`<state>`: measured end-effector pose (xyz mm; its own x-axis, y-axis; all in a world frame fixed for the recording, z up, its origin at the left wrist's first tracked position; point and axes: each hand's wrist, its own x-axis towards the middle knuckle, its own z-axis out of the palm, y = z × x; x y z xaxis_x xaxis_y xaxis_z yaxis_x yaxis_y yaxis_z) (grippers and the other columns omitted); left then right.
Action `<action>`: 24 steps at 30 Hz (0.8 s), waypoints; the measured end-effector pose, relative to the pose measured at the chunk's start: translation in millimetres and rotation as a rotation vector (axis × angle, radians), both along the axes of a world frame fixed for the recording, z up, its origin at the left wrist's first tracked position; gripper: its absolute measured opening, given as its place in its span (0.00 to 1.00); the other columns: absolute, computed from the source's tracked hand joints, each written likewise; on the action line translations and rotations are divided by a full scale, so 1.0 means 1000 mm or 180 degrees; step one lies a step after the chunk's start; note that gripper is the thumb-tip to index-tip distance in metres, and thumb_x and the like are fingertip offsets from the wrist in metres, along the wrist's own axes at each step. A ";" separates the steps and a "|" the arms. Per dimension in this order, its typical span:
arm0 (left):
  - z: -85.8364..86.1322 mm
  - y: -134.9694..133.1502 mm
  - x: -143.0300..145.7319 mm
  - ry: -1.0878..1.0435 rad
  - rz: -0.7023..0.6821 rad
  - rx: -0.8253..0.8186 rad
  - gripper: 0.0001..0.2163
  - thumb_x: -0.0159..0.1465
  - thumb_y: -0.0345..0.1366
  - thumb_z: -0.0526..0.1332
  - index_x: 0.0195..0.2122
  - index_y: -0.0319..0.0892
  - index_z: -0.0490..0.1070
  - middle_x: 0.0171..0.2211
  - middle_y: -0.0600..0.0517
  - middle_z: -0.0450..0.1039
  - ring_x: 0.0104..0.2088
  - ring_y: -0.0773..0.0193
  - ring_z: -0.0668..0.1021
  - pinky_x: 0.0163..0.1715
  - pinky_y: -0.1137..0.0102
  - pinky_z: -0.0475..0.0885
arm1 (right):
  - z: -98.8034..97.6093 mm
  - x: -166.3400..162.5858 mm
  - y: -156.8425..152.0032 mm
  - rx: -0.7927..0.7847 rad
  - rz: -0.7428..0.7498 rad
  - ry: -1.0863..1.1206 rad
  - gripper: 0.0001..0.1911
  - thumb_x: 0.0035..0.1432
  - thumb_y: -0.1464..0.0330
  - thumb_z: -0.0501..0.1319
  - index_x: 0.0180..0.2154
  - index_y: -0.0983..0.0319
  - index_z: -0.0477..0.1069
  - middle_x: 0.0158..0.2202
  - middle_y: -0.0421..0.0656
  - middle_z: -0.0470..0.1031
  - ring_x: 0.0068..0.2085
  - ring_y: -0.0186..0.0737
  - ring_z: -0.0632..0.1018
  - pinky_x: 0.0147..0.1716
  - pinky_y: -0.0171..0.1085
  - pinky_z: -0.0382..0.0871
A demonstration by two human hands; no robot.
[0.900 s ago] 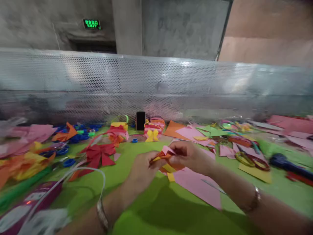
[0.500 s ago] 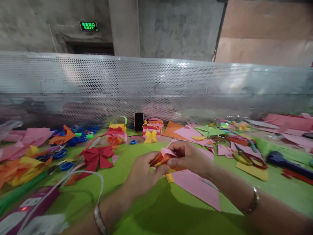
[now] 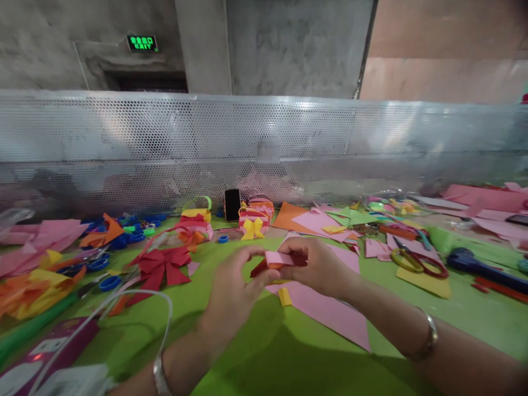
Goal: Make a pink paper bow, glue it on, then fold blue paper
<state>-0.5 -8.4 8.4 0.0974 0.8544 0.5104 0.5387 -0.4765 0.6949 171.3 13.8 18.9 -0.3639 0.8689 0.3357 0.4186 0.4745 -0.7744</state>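
Observation:
Between both hands is a small folded paper piece (image 3: 279, 258), pink on top with red and orange sides. My left hand (image 3: 236, 286) pinches its left end between thumb and fingers. On its right end, my right hand (image 3: 317, 268) is closed, the thumb at the front edge. Fingers cover much of the piece. Just below it, a small yellow paper strip (image 3: 284, 297) rests at the edge of a large pink sheet (image 3: 330, 316) on the green tabletop (image 3: 247, 357). Each wrist wears a silver bangle.
To the left lie a red paper bow (image 3: 164, 267), a blue tape ring (image 3: 110, 283) and a purple power strip (image 3: 51, 352) with a white cable. At the back stand a phone (image 3: 232, 205) and pink paper bag (image 3: 252, 220). Scissors (image 3: 418, 263) and a blue-handled tool (image 3: 490, 268) lie right.
The folded paper has turned so its pink top lies flat and level, and less orange and yellow shows. Both hands stay on it. The view has shifted slightly.

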 end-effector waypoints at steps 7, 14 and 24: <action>0.013 -0.002 0.003 -0.0002 0.0215 -0.0452 0.07 0.47 0.37 0.67 0.28 0.44 0.75 0.44 0.49 0.67 0.49 0.54 0.70 0.50 0.59 0.63 | -0.005 -0.003 -0.003 0.1248 -0.0269 -0.0399 0.09 0.48 0.71 0.66 0.22 0.62 0.67 0.22 0.36 0.64 0.25 0.32 0.65 0.24 0.32 0.55; 0.010 -0.005 0.008 -0.0738 0.0109 -0.0936 0.03 0.48 0.34 0.65 0.25 0.43 0.77 0.48 0.48 0.67 0.52 0.56 0.69 0.51 0.63 0.62 | -0.013 -0.008 -0.008 0.1663 -0.0169 -0.0444 0.08 0.51 0.66 0.65 0.27 0.62 0.68 0.26 0.41 0.69 0.30 0.36 0.68 0.28 0.34 0.60; 0.001 -0.001 0.009 -0.1609 -0.0193 -0.1504 0.03 0.46 0.28 0.65 0.21 0.43 0.75 0.44 0.49 0.71 0.43 0.58 0.74 0.46 0.61 0.67 | -0.015 -0.010 -0.005 0.1271 -0.0168 -0.0539 0.12 0.51 0.70 0.64 0.21 0.62 0.63 0.22 0.37 0.64 0.25 0.33 0.64 0.23 0.32 0.54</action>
